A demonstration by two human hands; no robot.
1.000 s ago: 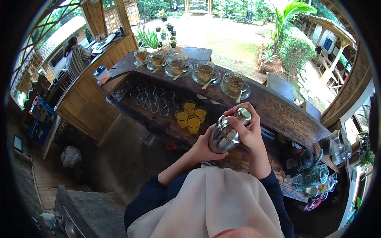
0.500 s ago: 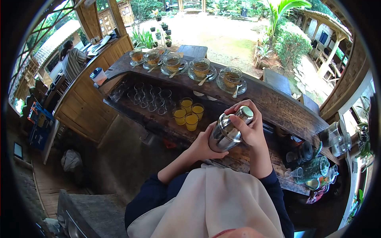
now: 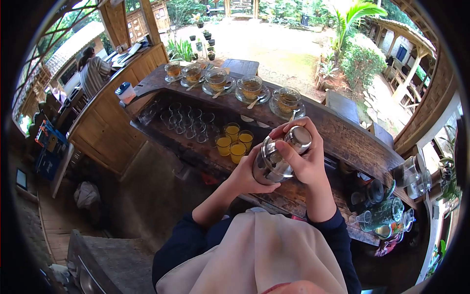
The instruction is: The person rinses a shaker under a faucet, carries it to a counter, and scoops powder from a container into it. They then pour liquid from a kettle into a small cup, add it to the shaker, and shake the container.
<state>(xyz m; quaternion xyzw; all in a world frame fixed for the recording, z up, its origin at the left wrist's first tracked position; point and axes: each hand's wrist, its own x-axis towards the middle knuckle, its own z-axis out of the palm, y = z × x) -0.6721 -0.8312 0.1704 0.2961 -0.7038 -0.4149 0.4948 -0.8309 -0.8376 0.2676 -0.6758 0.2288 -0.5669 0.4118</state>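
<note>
Glasses of yellow drink (image 3: 223, 146) stand clustered on the surface (image 3: 293, 195), apparently to save room. Beside them, the left hand (image 3: 245, 175) wraps a tilted metal shaker's (image 3: 274, 165) body, bearing its weight; the right hand (image 3: 309, 159) clasps its top between thumb and fingers, likely securing the lid.

0 legible texts, labels, brands, nos. or signs. Pale marks on the blue box (image 3: 47, 164) at left: too small & blurred to read. Papers (image 3: 121, 59) on the far left desk (image 3: 110, 100): ditto, illeg.
</note>
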